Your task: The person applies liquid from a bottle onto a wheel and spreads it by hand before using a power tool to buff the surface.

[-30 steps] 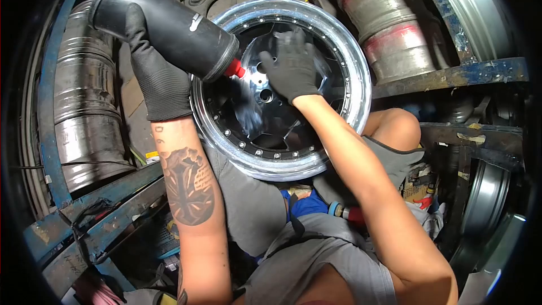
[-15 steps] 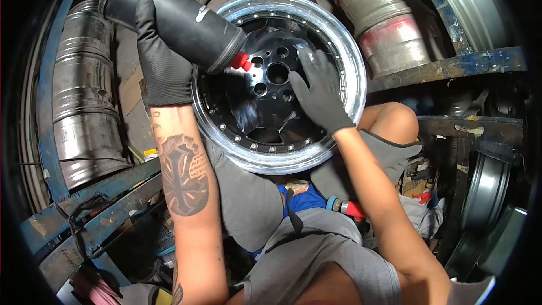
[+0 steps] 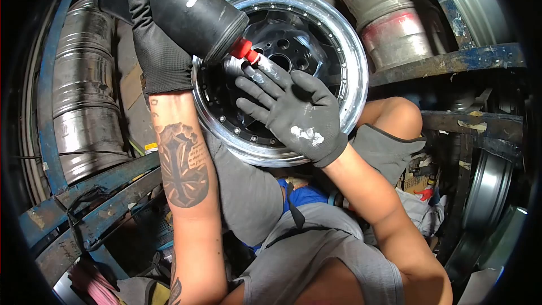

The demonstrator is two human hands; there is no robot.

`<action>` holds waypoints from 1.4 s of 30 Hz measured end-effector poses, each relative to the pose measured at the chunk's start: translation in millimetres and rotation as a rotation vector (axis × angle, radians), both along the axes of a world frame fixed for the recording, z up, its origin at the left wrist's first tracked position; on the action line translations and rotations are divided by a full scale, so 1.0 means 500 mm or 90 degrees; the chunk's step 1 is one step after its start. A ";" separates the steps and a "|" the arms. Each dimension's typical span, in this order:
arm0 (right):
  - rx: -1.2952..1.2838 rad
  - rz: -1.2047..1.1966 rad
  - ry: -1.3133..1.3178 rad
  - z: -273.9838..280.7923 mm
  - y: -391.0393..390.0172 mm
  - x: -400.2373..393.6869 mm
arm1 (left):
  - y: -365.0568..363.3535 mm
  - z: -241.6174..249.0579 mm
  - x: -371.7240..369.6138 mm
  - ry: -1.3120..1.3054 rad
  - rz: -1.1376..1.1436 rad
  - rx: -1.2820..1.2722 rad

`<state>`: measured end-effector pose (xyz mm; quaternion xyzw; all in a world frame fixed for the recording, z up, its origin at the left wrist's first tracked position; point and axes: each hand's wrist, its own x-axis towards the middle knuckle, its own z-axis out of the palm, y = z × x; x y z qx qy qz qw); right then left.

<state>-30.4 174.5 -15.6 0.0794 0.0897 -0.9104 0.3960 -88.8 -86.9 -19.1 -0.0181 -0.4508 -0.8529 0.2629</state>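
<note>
Currently: black bottle (image 3: 186, 17) over left edge of wheel (image 3: 293, 49), left hand (image 3: 160, 56) clamped round it; right hand (image 3: 302, 112) above wheel, fingers (image 3: 255, 91) apart, white-smeared; step seemingly dispensing, next move calling for steadiness.

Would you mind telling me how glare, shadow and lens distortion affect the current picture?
Head view: bright glare runs along the wheel's polished lip, while its black face loses detail in darkness at lower left; head view: the right hand looks fairly sharp, its white smears distinct; head view: wide-angle distortion bows the blue post at left, and the corners go black.
</note>
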 end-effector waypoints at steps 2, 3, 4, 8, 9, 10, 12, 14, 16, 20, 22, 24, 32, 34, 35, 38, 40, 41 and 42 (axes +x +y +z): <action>0.044 0.000 0.068 -0.021 0.028 -0.011 | 0.010 -0.002 -0.006 -0.020 0.168 -0.188; 0.093 -0.015 0.111 -0.048 0.061 -0.022 | 0.016 -0.002 -0.005 -0.035 0.274 -0.313; 0.336 0.006 0.315 -0.064 0.100 -0.051 | 0.023 0.009 -0.005 -0.043 0.331 -0.357; 1.231 0.087 1.007 -0.135 0.212 -0.094 | 0.104 0.109 0.009 0.046 0.174 0.065; 1.412 0.103 1.152 -0.148 0.222 -0.085 | 0.124 0.106 0.016 0.118 0.168 0.043; 1.437 0.160 1.143 -0.162 0.214 -0.059 | 0.126 0.111 0.002 0.098 0.214 0.056; 1.402 0.197 1.201 -0.162 0.183 0.005 | 0.105 0.094 0.007 0.134 0.205 0.029; 1.327 0.260 1.254 -0.142 0.147 0.071 | 0.108 0.081 -0.001 0.143 0.251 -0.016; 1.212 0.307 1.276 -0.125 0.135 0.107 | 0.118 0.091 0.007 0.122 0.249 -0.021; 1.340 0.263 1.246 -0.142 0.173 0.031 | 0.113 0.104 0.020 0.109 0.204 0.047; 1.440 0.200 1.211 -0.171 0.190 -0.028 | 0.114 0.097 0.026 0.130 0.164 0.032; 1.448 0.179 1.247 -0.177 0.186 -0.043 | 0.135 0.113 0.018 0.086 0.209 0.050; 1.426 0.184 1.265 -0.169 0.141 -0.036 | 0.074 0.069 0.040 0.066 0.122 0.124; 1.356 0.213 1.325 -0.165 0.142 -0.008 | 0.065 0.050 0.054 0.047 0.122 0.127; 1.324 0.230 1.353 -0.162 0.149 0.002 | 0.059 0.040 0.059 0.039 0.125 0.128; 1.404 0.215 1.249 -0.175 0.179 -0.048 | 0.054 0.009 0.088 0.004 0.129 0.132; 1.470 0.177 1.167 -0.201 0.180 -0.115 | 0.053 -0.006 0.107 -0.015 0.130 0.133; 1.490 0.171 1.128 -0.202 0.164 -0.152 | 0.051 -0.010 0.113 -0.021 0.132 0.132; 1.505 0.158 1.166 -0.210 0.148 -0.187 | 0.054 -0.012 0.117 -0.029 0.134 0.128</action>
